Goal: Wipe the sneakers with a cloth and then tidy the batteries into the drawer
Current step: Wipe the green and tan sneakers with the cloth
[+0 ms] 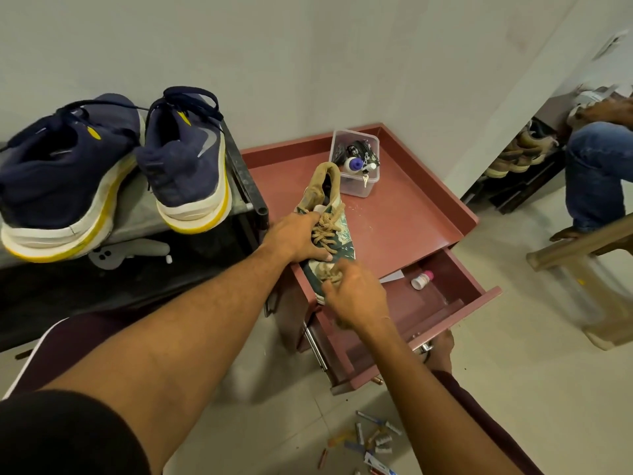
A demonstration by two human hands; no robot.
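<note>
A green and cream patterned sneaker [337, 221] with tan laces lies on the reddish cabinet top [411, 214]. My left hand [294, 236] grips it across the laces. My right hand [356, 299] presses a crumpled tan cloth [330, 274] onto the sneaker's toe. Just right of that, the cabinet's top drawer [476, 296] is pulled out, with a small white bottle [422, 279] and a paper inside. Several batteries [373, 437] lie scattered on the floor near my right forearm.
Two navy sneakers [113, 162] with yellow-white soles rest on a black rack at left. A clear box [356, 159] of small items stands at the cabinet's back. Another person [596, 173] sits on a stool at right, beside a shoe rack.
</note>
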